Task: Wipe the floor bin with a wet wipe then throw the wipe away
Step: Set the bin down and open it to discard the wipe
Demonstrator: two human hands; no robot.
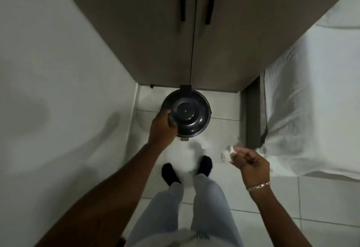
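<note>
**Bin steadied at the lid rim, wipe bunched in the other hand**

Floor bin (186, 115) sits centre frame on the white tiled floor (224, 198), its back hinge tab right against the base of the brown cupboard (194, 42). Small, round, dark, glossy domed lid, closed. Judgement: light plastic or thin metal, will skate on tile if pushed sideways, so it needs one hand bracing. Lid surface looks slick; wet wipe should glide easily.

Left hand (162, 127) is on the lid's left rim, fingers curled over the edge, apparently touching it. That rim is the sensible hold: stiff, and clear of the dome.

Right hand (251, 162), lower right of centre, is well apart from the bin. Fingers closed together on a white wet wipe (227, 152), which sticks out crumpled to the left of the knuckles. Soft, limp, no stiffness; best pressed flat under the fingers. Bracelet on that wrist.

Pedal tab (184, 139) shows at the bin's near edge, just ahead of the person's dark-socked feet.

Obstructions: grey wall (58, 71) tight on the left, white bedsheet (311, 100) on the right, cupboard behind. Back and left sides of the bin will be awkward to reach without shifting it.
</note>
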